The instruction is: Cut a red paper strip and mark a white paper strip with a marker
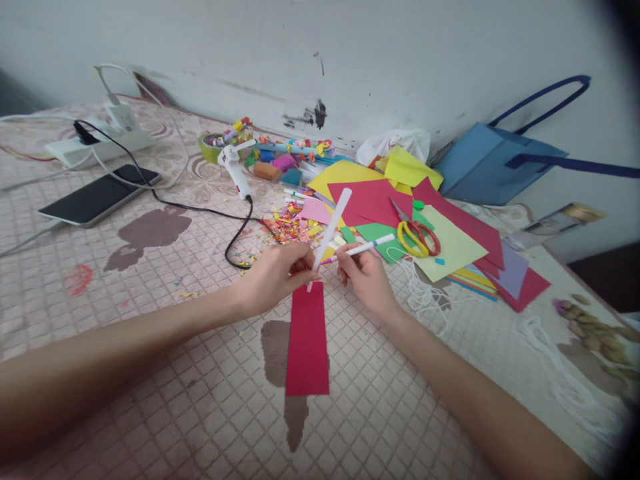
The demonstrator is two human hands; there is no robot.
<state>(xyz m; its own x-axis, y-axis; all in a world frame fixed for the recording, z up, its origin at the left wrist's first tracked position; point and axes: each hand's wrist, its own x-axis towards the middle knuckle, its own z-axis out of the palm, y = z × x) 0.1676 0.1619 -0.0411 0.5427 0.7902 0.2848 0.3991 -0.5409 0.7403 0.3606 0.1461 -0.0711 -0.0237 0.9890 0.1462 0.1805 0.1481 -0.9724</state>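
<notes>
My left hand (283,275) is closed on a long, whitish translucent glue stick (334,227), pinched near its lower end and slanting up to the right. That lower end is over the top edge of a red paper strip (307,347), which lies lengthwise in front of me. Just to the right, my right hand (365,277) grips a white felt-tip pen (369,246). The pen's purple tip points left toward the stick, but whether the two touch I cannot tell.
Behind my hands lie paper scraps (293,223), a corded glue gun (237,175) and coloured sheets with scissors (417,239) on top. White string (425,293) is at the right, near a blue bag (500,163). A phone (100,193) and power strip (100,143) are at the left.
</notes>
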